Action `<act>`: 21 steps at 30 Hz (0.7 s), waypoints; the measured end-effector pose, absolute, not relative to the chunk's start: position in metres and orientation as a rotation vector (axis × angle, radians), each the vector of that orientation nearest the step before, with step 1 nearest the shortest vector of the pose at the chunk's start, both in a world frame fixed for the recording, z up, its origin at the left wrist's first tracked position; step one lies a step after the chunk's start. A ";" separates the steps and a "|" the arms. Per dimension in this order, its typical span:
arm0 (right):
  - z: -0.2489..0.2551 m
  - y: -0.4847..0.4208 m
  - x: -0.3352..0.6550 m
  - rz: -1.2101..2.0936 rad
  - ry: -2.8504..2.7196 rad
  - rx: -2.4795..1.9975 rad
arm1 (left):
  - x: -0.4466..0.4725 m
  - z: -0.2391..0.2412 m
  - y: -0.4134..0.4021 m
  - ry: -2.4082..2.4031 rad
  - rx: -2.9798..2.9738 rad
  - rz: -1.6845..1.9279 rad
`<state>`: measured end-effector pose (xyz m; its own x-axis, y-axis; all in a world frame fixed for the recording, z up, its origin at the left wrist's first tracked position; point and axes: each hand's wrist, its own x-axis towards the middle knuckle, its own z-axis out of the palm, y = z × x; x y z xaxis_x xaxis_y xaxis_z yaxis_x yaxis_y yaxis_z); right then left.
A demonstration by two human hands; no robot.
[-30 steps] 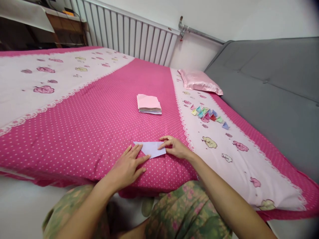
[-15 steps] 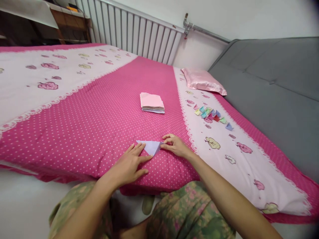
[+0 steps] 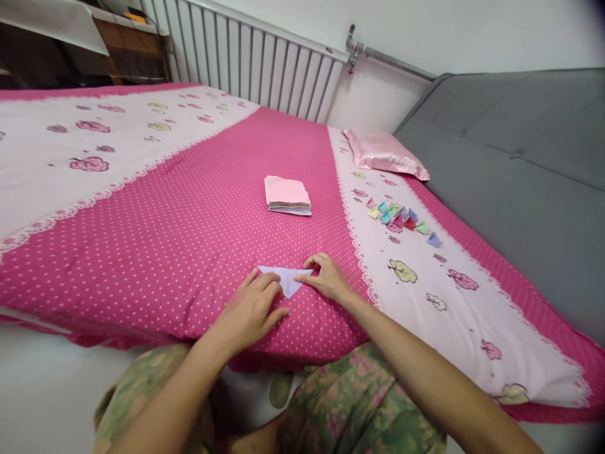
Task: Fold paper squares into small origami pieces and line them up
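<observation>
A lavender sheet of origami paper point(image 3: 289, 282), folded into a triangle with its point toward me, lies on the pink dotted bedspread point(image 3: 189, 233). My left hand point(image 3: 253, 307) rests with fingers stretched out, their tips on the left part of the paper and the thumb apart from it. At the right corner, my right hand point(image 3: 326, 275) grips the paper between thumb and curled fingers, the thumb lying over the folded flap. Part of the left side is hidden under my left fingertips.
A stack of square paper point(image 3: 287, 192), pink on top, sits farther back. Several small folded paper pieces point(image 3: 399, 217) in mixed colours lie to the right. Behind them is a pink satin pillow point(image 3: 385, 154) by a grey headboard point(image 3: 510, 145). A white radiator point(image 3: 255, 60) stands along the wall.
The right side of the paper has been folded over, and my right thumb has moved left onto it. My left fingers have shifted slightly, with the thumb leaving the paper's lower edge.
</observation>
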<state>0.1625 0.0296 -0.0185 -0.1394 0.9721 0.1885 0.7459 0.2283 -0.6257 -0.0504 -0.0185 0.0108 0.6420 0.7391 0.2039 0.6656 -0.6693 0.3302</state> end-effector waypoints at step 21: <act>-0.013 0.031 0.165 0.672 -1.729 -1.712 | -0.028 -0.011 -0.032 1.272 2.691 0.194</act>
